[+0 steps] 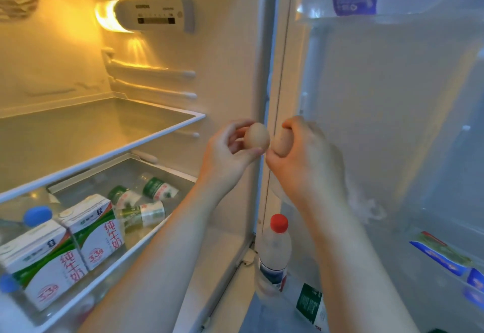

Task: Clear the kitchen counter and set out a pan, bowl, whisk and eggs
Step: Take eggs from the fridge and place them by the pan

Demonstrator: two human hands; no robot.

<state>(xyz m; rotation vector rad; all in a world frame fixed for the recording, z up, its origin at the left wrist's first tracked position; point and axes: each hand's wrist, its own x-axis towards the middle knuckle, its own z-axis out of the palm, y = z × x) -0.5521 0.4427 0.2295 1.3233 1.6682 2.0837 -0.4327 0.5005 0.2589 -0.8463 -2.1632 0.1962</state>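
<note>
You had an egg in each grip, raised before the open fridge [52, 57], just where its cabinet meets the door [379, 123]. Your left hand [225, 157] pinched the left egg [258, 137] between thumb and fingertips, with most of the shell showing and its long axis roughly upright. Your right hand [311, 159] curled over the right egg [281, 142], hiding its far side. The eggs sat side by side; I could not tell whether they touched. Both looked pale brown, smooth and uncracked. The tabletop was out of view, so neither hand seemed nearer to it. Knocking the shells together was the risk.
</note>
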